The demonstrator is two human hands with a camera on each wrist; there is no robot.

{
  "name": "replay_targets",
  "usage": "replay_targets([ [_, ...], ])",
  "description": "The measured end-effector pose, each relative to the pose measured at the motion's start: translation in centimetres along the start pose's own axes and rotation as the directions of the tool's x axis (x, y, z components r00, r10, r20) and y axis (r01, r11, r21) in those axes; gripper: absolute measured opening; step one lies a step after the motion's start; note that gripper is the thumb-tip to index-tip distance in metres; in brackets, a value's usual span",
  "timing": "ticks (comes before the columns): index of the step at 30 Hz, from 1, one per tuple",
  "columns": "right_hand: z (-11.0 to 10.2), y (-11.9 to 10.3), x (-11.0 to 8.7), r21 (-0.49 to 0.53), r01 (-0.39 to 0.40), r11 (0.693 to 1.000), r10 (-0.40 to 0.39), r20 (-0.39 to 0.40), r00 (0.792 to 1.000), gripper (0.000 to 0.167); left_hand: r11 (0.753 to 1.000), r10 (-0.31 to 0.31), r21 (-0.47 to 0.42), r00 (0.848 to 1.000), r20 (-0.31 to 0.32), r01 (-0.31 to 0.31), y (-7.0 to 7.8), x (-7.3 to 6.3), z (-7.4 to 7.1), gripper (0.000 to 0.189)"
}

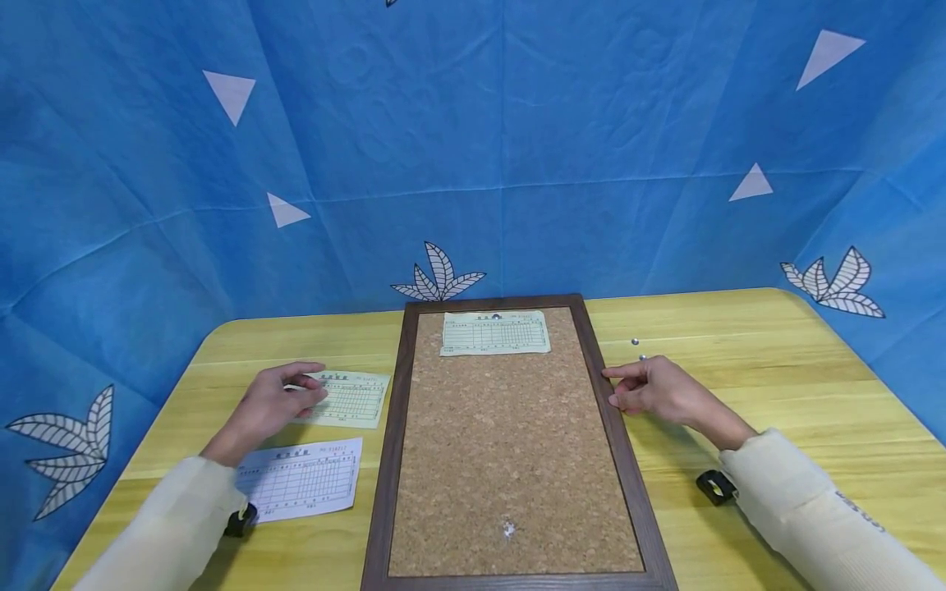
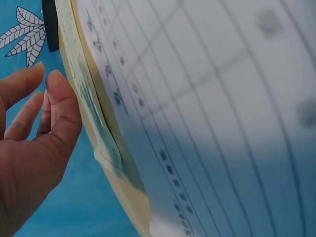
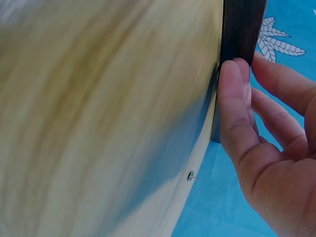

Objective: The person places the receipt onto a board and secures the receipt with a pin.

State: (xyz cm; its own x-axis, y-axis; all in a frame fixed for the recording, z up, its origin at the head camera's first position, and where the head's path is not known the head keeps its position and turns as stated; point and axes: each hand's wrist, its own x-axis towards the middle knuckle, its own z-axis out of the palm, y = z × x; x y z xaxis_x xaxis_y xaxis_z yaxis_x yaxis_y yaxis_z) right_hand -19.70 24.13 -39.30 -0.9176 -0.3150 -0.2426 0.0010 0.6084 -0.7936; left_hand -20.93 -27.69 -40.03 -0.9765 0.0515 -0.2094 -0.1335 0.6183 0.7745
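Observation:
A cork board [image 1: 510,443] in a dark wooden frame lies on the table. A pale green printed slip [image 1: 495,338] sits at its far end, with a small tack [image 1: 496,316] at the slip's top edge. Left of the board, my left hand [image 1: 269,402] hovers over the edge of a second green slip [image 1: 351,400]; its thumb and forefinger are apart with nothing between them. A white printed slip [image 1: 306,480] lies nearer, partly under the left forearm. My right hand [image 1: 661,394] touches the frame's right edge [image 3: 242,29] with its fingertips, thumb against the side.
Two small tacks lie right of the board: one tack [image 1: 635,341] farther back, another tack [image 1: 642,358] just beyond the right hand. A whitish mark [image 1: 508,530] shows on the cork's near end. A blue patterned cloth [image 1: 502,148] hangs behind the wooden table [image 1: 746,353].

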Motion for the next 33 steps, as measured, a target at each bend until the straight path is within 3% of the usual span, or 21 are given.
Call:
replay_targets([
  [13, -0.1, 0.0, -0.1, 0.011, -0.017, 1.0, 0.017, 0.005, 1.0, 0.05, 1.0, -0.012, 0.011, 0.999, -0.037, 0.013, -1.0, -0.2, -1.1, 0.051],
  [23, 0.0, 0.0, 0.0, 0.013, -0.018, 1.0, 0.018, 0.006, 1.0, 0.049, 0.994, -0.059, 0.083, 0.99, -0.132, 0.07, -1.7, 0.2, -1.4, 0.05],
  [33, 0.0, 0.0, -0.1, 0.014, -0.013, 1.0, 0.013, 0.001, 1.0, 0.048, 0.989, -0.005, 0.143, 0.99, -0.138, 0.025, -2.7, 0.1, -2.6, 0.049],
])
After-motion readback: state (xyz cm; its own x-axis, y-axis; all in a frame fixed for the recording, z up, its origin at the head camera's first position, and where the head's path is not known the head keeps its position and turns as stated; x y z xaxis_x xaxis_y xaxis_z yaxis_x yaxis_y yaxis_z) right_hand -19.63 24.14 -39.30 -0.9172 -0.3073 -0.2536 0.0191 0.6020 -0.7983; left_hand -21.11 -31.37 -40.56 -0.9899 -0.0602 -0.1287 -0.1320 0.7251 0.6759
